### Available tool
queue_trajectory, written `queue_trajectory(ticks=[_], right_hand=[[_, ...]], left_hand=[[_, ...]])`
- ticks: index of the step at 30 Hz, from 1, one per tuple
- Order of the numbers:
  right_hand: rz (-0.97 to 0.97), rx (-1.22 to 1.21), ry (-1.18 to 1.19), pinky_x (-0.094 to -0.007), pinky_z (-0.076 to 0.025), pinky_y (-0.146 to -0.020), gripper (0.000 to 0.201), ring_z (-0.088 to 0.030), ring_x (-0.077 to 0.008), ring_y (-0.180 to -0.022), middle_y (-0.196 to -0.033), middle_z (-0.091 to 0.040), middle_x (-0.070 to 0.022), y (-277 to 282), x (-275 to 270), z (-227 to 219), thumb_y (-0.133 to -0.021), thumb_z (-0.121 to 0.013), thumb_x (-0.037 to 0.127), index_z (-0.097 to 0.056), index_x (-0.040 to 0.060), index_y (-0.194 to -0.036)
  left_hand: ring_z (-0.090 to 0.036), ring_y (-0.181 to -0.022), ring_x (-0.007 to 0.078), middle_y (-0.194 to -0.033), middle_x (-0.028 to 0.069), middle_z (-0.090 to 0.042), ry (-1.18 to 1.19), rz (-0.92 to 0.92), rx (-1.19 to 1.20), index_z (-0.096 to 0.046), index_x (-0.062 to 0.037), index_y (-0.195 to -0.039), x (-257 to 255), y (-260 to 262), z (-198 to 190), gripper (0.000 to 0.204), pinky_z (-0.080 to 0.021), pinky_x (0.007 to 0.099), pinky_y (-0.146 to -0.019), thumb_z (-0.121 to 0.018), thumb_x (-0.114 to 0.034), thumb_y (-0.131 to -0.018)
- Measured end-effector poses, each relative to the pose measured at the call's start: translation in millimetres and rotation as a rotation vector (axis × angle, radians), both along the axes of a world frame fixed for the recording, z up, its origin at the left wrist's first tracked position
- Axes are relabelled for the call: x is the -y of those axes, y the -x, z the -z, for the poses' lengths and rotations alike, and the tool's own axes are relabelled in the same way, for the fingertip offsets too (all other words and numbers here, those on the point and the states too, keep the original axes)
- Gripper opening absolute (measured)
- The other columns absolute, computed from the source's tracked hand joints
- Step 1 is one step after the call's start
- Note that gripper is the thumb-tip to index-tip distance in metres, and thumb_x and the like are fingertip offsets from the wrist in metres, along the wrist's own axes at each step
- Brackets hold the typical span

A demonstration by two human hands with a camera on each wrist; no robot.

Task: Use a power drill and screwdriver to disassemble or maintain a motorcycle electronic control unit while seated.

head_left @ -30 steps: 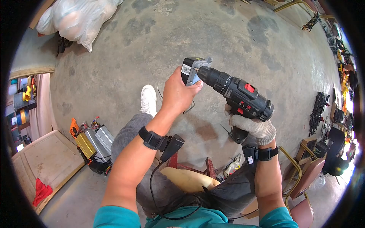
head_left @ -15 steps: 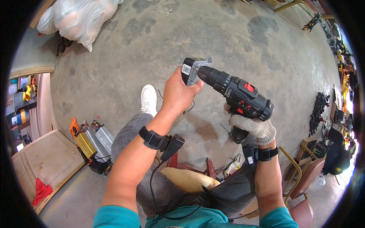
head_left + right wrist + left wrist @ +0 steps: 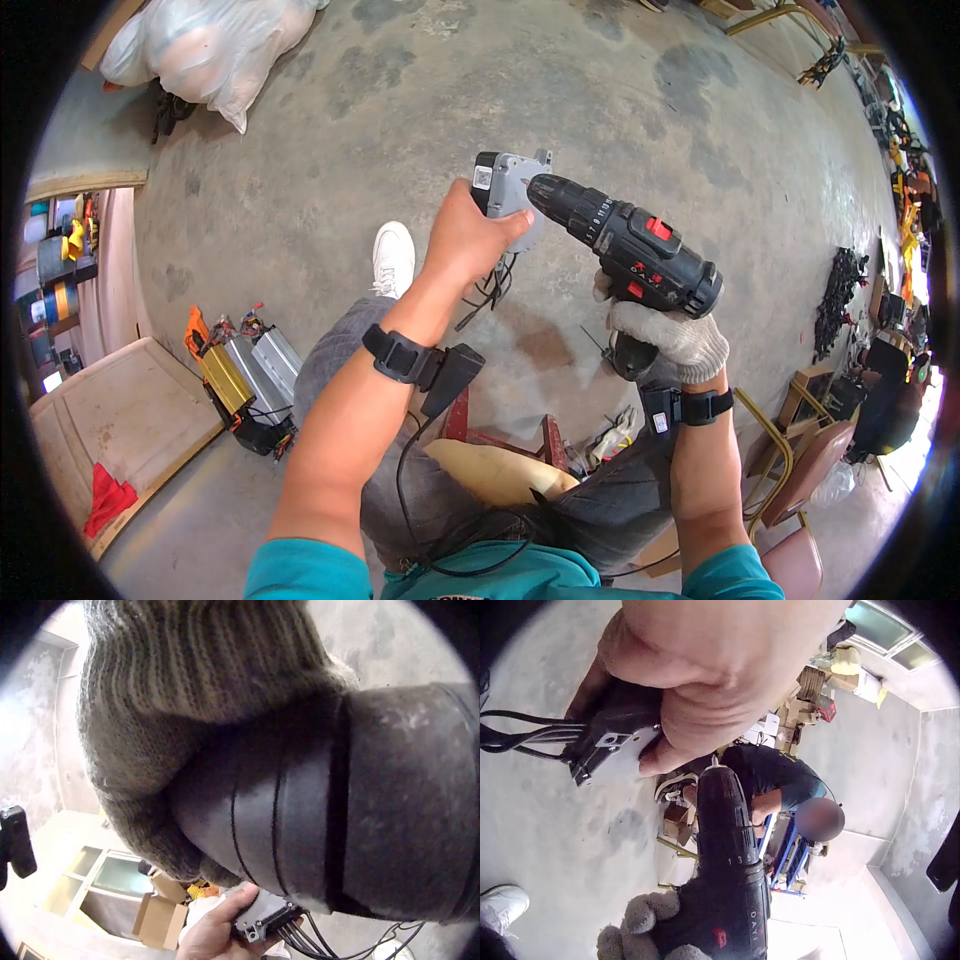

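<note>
My bare left hand grips a small black box with a flat grey metal plate, its thumb pressed along the plate. A white label marks its black side, and several black cables trail from one end. My right hand, in a knitted glove, holds a black cordless drill by its handle. The drill's chuck points left at the plate. A short bit sticks out of the chuck, near the left thumb in the left wrist view. In the right wrist view the drill's base hides most of the gloved fingers.
Gold and silver metal boxes stand on the floor at left, beside a wooden board with a red cloth. A white bag lies at the far left. Chairs stand at right. Another person bends over nearby.
The left hand has turned the box, so more of its grey plate faces up and its cables hang in view. The drill has shifted very slightly right, and its tip now shows in front of the plate.
</note>
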State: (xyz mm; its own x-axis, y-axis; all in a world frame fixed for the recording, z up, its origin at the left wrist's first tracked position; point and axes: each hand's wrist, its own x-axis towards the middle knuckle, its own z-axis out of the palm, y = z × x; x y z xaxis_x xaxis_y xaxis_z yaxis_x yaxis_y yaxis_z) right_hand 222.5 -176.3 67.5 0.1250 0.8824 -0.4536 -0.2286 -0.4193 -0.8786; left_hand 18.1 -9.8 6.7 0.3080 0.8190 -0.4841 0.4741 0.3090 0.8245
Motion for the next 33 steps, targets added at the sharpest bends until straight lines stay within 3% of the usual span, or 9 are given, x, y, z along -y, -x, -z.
queue_trajectory(ticks=[3, 8, 11, 18, 21, 25, 28, 31, 33], right_hand=[[-0.049, 0.019, 0.041, -0.0348, -0.058, -0.088, 0.049, -0.069, -0.0156, -0.098, -0.106, -0.074, -0.0047, -2, 0, -5, -0.079, -0.079, 0.003, -0.069, 0.0055, -0.127], [-0.079, 0.031, -0.003, -0.0346, -0.058, -0.088, 0.049, -0.069, -0.0156, -0.098, -0.106, -0.074, -0.0046, -3, 3, -1, -0.079, -0.080, 0.003, -0.069, 0.0055, -0.126], [-0.082, 0.028, -0.018, -0.0344, -0.059, -0.088, 0.048, -0.069, -0.0156, -0.098, -0.106, -0.075, -0.0047, -2, 2, -2, -0.079, -0.081, 0.004, -0.069, 0.0054, -0.126], [-0.096, 0.014, -0.015, -0.0347, -0.059, -0.090, 0.046, -0.069, -0.0152, -0.098, -0.106, -0.075, -0.0048, -4, 1, -3, -0.081, -0.082, 0.006, -0.070, 0.0054, -0.125], [-0.080, 0.068, -0.032, -0.0334, -0.059, -0.079, 0.049, -0.069, -0.0144, -0.092, -0.104, -0.074, -0.0057, 0, 2, 1, -0.076, -0.078, 0.001, -0.069, 0.0058, -0.125], [-0.075, 0.056, -0.032, -0.0332, -0.059, -0.079, 0.049, -0.069, -0.0142, -0.091, -0.103, -0.074, -0.0055, 1, 1, -1, -0.076, -0.077, 0.002, -0.069, 0.0060, -0.125], [-0.107, 0.043, -0.028, -0.0336, -0.059, -0.087, 0.045, -0.069, -0.0146, -0.096, -0.104, -0.074, -0.0041, -2, 0, -2, -0.080, -0.084, 0.009, -0.071, 0.0058, -0.123], [-0.105, 0.032, -0.023, -0.0334, -0.059, -0.087, 0.045, -0.069, -0.0146, -0.096, -0.104, -0.074, -0.0042, -1, 0, -1, -0.080, -0.084, 0.009, -0.071, 0.0058, -0.123], [-0.078, 0.033, 0.003, -0.0334, -0.060, -0.079, 0.049, -0.069, -0.0143, -0.091, -0.103, -0.074, -0.0052, 1, 1, -1, -0.077, -0.078, 0.002, -0.069, 0.0064, -0.125]], left_hand=[[-0.070, -0.100, 0.0220, -0.113, 0.0128, -0.072, 0.143, -0.042, 0.049, -0.060, 0.0064, -0.125, 0, -2, -15, 0.049, -0.056, 0.0347, -0.089, -0.084, -0.008, -0.086], [-0.070, -0.100, 0.0189, -0.114, 0.0111, -0.072, 0.151, 0.090, 0.242, -0.063, 0.0028, -0.124, -7, 0, -26, 0.042, -0.054, 0.0334, -0.092, -0.077, -0.003, -0.086], [-0.069, -0.097, 0.0169, -0.111, 0.0088, -0.073, 0.112, -0.014, 0.211, -0.065, 0.0011, -0.123, -2, -1, -24, 0.038, -0.054, 0.0320, -0.089, -0.076, -0.002, -0.087], [-0.069, -0.094, 0.0143, -0.105, 0.0063, -0.074, 0.106, 0.001, 0.185, -0.067, 0.0003, -0.119, -4, -3, -27, 0.033, -0.055, 0.0305, -0.086, -0.075, -0.001, -0.088], [-0.069, -0.094, 0.0143, -0.106, 0.0065, -0.074, 0.095, 0.008, 0.143, -0.067, 0.0008, -0.119, -4, -4, -25, 0.031, -0.055, 0.0303, -0.084, -0.076, -0.002, -0.089], [-0.069, -0.091, 0.0138, -0.104, 0.0063, -0.073, 0.058, -0.002, 0.157, -0.067, 0.0018, -0.118, -3, -4, -20, 0.031, -0.055, 0.0298, -0.082, -0.077, -0.002, -0.089], [-0.068, -0.090, 0.0136, -0.103, 0.0060, -0.073, 0.043, 0.007, 0.152, -0.067, 0.0021, -0.117, -3, -3, -17, 0.031, -0.055, 0.0297, -0.082, -0.077, -0.002, -0.088], [-0.068, -0.090, 0.0133, -0.102, 0.0056, -0.073, 0.029, 0.023, 0.138, -0.067, 0.0021, -0.117, -4, -3, -15, 0.032, -0.055, 0.0297, -0.082, -0.078, -0.002, -0.088], [-0.068, -0.090, 0.0132, -0.102, 0.0054, -0.073, 0.025, 0.029, 0.124, -0.067, 0.0021, -0.117, -4, -2, -16, 0.032, -0.055, 0.0296, -0.082, -0.078, -0.002, -0.087]])
